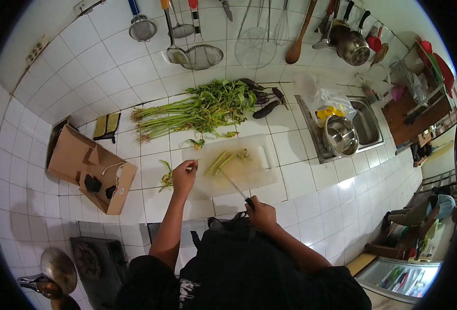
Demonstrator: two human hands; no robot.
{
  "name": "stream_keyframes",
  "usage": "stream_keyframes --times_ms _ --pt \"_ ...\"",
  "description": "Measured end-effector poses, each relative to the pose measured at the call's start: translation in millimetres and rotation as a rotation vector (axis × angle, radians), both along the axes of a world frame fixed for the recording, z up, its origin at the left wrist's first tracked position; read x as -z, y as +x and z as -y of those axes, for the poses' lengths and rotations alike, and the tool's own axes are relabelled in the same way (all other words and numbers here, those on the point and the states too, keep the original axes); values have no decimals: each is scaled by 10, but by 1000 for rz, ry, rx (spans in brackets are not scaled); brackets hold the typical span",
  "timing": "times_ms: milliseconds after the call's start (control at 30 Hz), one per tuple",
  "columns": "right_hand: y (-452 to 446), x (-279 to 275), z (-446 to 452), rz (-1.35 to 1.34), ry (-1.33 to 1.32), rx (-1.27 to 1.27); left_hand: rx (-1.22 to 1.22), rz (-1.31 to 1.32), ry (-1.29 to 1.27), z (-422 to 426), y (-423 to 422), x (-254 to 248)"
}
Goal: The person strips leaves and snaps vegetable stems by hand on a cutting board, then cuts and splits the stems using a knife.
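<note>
My right hand (262, 213) is wrapped round the black handle of a knife (234, 184), its blade pointing up and left over the white cutting board (257, 181). The blade tip is close to some cut green stalks (216, 163) on the board. At the board's left edge, my left hand (185, 176) has its fingers pinched together; whatever is between them is too small to make out. A few leafy scraps (167, 174) lie on the tiles left of that hand. Behind the board lies a large bunch of leafy greens (197, 113), roots to the left.
Several purple eggplants (266, 109) lie right of the greens. A steel bowl (340, 136) stands at the sink (371, 121), beside a plastic bag (337, 103). An open cardboard box (120, 191) sits at left, a stove (102, 268) at lower left. Utensils hang above.
</note>
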State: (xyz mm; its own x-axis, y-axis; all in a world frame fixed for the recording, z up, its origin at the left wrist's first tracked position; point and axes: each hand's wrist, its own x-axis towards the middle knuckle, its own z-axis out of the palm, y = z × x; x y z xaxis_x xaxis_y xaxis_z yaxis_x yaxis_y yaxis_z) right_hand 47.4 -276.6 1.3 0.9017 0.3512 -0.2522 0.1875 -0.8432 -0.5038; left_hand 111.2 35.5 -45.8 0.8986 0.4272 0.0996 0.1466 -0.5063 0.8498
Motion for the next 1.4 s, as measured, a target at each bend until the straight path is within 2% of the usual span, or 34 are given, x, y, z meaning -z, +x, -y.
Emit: stream_keyframes --times_ms 67,133,167,233,267,433,633,733,800,900,1067,1200,1267,1367,1400 --pt "-11 6 114 1 11 125 37 9 5 75 194 -105" --pt "-26 14 238 20 14 162 127 -121 247 142 328 -169" --pt "-8 27 289 41 18 203 128 -117 250 183 376 -185" --pt "5 -42 375 62 27 232 130 -53 588 263 490 -133" --pt "5 -38 436 53 32 251 134 -115 605 320 534 -102" --pt "-12 14 632 61 27 318 223 -245 646 682 576 1" --pt "3 82 782 77 82 330 193 -241 465 670 530 150" --pt "63 114 815 104 118 321 182 -258 529 609 405 66" --pt "98 118 859 75 114 303 213 -205 675 532 308 -11" --pt "152 130 929 109 163 263 160 -241 715 347 203 -86" --pt "261 142 1035 80 178 220 2 -197 752 138 67 62" --pt "325 145 1083 98 214 176 -51 -126 749 460 159 -67" --pt "364 169 1091 109 231 158 107 -160 673 655 281 -38" --pt "417 117 1065 97 256 135 102 -218 698 964 424 15" --pt "432 76 1060 84 263 130 156 -167 668 944 471 150"
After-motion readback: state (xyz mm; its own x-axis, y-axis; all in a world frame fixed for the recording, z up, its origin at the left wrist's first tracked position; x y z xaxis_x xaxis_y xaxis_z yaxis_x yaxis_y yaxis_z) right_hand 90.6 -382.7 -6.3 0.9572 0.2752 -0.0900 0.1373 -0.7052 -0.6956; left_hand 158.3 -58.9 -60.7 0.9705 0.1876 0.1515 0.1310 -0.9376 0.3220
